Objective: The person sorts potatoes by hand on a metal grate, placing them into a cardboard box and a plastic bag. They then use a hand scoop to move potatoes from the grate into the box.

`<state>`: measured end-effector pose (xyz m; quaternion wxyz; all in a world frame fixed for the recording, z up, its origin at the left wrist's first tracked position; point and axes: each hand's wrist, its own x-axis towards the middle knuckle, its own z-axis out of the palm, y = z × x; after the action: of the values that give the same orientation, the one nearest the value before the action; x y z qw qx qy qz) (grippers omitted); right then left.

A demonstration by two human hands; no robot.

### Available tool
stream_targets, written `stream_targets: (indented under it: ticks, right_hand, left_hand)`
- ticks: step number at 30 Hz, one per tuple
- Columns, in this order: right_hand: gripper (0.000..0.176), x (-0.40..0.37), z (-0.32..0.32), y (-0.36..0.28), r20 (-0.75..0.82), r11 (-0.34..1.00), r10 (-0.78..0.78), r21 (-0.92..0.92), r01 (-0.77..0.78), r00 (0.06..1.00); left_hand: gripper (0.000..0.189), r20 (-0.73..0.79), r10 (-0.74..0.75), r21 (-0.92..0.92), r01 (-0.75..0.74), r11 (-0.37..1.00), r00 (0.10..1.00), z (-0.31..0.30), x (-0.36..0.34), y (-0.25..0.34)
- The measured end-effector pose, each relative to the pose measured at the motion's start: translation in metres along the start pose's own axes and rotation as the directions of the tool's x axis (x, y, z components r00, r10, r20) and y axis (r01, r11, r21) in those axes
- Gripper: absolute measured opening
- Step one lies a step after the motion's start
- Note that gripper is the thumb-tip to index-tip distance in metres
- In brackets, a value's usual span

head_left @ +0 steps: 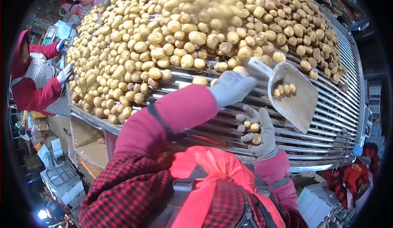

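Note:
My left hand [234,88], in a pale grey glove, reaches over the metal bars with its back up. Its fingers curl under, so what they hold, if anything, is hidden. Potatoes [199,80] lie right beside it. My right hand [262,133], in a darker grey glove, is turned palm up near the front of the rack, its fingers curled around several small potatoes [254,127]. A white scoop [299,101] with several small potatoes in its pan rests on the bars, its handle just beyond my left hand; neither hand grips it.
A large heap of potatoes [139,47] covers the far and left parts of the slatted metal rack [327,119]. At the left edge stands a co-worker [39,80] with gloved hands by the heap. A cardboard box [88,140] sits below the left front edge.

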<state>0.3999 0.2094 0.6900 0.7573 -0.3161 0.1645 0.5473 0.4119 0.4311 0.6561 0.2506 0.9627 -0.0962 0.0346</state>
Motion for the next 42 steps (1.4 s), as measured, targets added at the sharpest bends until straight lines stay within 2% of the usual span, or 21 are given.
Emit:
stream_targets:
  ticks: [1, 3, 4, 5, 7, 9, 11, 12, 15, 17, 21, 23, 27, 30, 33, 37, 38, 39, 40, 41, 42]
  right_hand:
    - [0.051, 0.003, 0.006, 0.0, -0.083, 0.999, -0.017, -0.032, 0.014, 0.996]
    - [0.057, 0.021, 0.013, 0.016, -0.031, 0.911, -0.255, -0.344, 0.229, 0.966]
    - [0.056, 0.033, 0.014, 0.014, 0.031, 0.98, -0.109, -0.163, 0.113, 0.994]
    - [0.055, 0.045, 0.015, 0.009, 0.116, 1.0, 0.024, 0.01, -0.026, 0.993]
    - [0.051, 0.061, 0.019, 0.007, 0.193, 0.995, 0.091, 0.023, -0.097, 0.977]
    - [0.05, 0.068, 0.031, 0.01, 0.246, 0.995, 0.095, -0.039, -0.088, 0.965]
    - [0.05, 0.066, 0.04, 0.013, 0.203, 0.99, 0.119, -0.102, -0.1, 0.972]
    - [0.05, 0.067, 0.039, 0.013, 0.219, 0.989, 0.131, -0.099, -0.111, 0.967]
    - [0.049, 0.065, 0.031, 0.005, 0.208, 0.996, 0.08, -0.064, -0.068, 0.975]
    - [0.043, 0.067, 0.021, 0.001, 0.181, 0.999, 0.04, -0.007, -0.04, 0.983]
    - [0.043, 0.07, 0.017, 0.0, 0.129, 0.998, 0.059, 0.022, -0.063, 0.99]
    - [0.045, 0.07, 0.02, 0.003, 0.123, 0.997, 0.067, 0.016, -0.07, 0.99]
    - [0.048, 0.071, 0.019, 0.005, 0.131, 0.996, 0.088, 0.013, -0.091, 0.987]
    - [0.051, 0.074, 0.019, 0.005, 0.167, 0.998, 0.057, -0.044, -0.051, 0.984]
    - [0.051, 0.075, 0.018, 0.004, 0.169, 0.995, 0.092, -0.038, -0.087, 0.981]
    - [0.049, 0.075, 0.018, 0.004, 0.149, 0.994, 0.093, -0.07, -0.083, 0.984]
    - [0.049, 0.076, 0.02, 0.004, 0.153, 0.995, 0.087, -0.063, -0.078, 0.984]
    - [0.049, 0.078, 0.021, 0.006, 0.134, 0.981, -0.007, -0.189, 0.033, 0.991]
    - [0.048, 0.076, 0.02, 0.013, 0.118, 0.941, -0.09, -0.315, 0.123, 0.989]
    - [0.048, 0.076, 0.007, 0.036, 0.23, 0.722, -0.383, -0.531, 0.445, 0.895]
    - [0.051, 0.079, 0.012, 0.03, 0.062, 0.944, -0.19, -0.263, 0.2, 0.98]
  left_hand:
    - [0.02, -0.118, -0.059, -0.206, 0.034, 0.978, 0.991, -0.009, -0.016, 0.001]
    - [0.024, -0.263, 0.061, -0.437, -0.175, 0.882, 0.963, -0.048, -0.052, 0.015]
    - [0.032, -0.314, 0.029, -0.443, -0.173, 0.88, 0.949, -0.066, -0.06, 0.022]
    - [0.036, -0.41, 0.033, -0.357, -0.194, 0.914, 0.911, -0.076, -0.058, 0.017]
    - [0.04, -0.561, 0.033, -0.115, -0.118, 0.986, 0.827, -0.094, -0.042, -0.02]
    - [0.042, -0.587, -0.047, 0.137, 0.156, 0.978, 0.808, -0.096, -0.022, -0.071]
    - [0.039, -0.432, -0.184, 0.285, 0.327, 0.901, 0.883, -0.087, -0.017, -0.111]
    - [0.035, -0.377, -0.127, 0.392, 0.282, 0.875, 0.917, -0.078, -0.018, -0.128]
    - [0.033, -0.27, -0.271, 0.442, 0.369, 0.818, 0.924, -0.072, -0.039, -0.097]
    - [0.04, -0.361, -0.304, 0.233, 0.401, 0.886, 0.882, -0.057, -0.077, -0.084]
    - [0.05, -0.279, -0.213, 0.268, 0.289, 0.919, 0.936, -0.051, -0.156, -0.049]
    - [0.036, -0.231, -0.095, 0.196, 0.142, 0.97, 0.968, -0.061, -0.168, -0.033]
    - [0.031, -0.375, -0.093, 0.186, 0.174, 0.967, 0.922, -0.075, -0.128, -0.039]
    - [0.029, -0.263, -0.229, 0.255, 0.297, 0.92, 0.937, -0.061, -0.069, -0.064]
    - [0.022, 0.035, -0.387, 0.534, 0.31, 0.787, 0.921, -0.043, -0.025, -0.074]
    - [0.017, -0.07, -0.299, 0.371, 0.303, 0.878, 0.952, -0.051, -0.035, -0.086]
    - [0.015, -0.189, -0.281, 0.18, 0.315, 0.932, 0.941, -0.055, -0.048, -0.077]
    - [0.016, -0.233, -0.263, 0.08, 0.288, 0.954, 0.936, -0.061, -0.058, -0.059]
    - [0.023, -0.341, -0.101, -0.036, 0.094, 0.995, 0.935, -0.069, -0.065, -0.038]
    - [0.031, -0.262, -0.073, -0.173, 0.028, 0.985, 0.962, -0.066, -0.075, -0.024]
    - [0.034, -0.248, -0.055, -0.205, 0.003, 0.979, 0.967, -0.075, -0.082, -0.008]
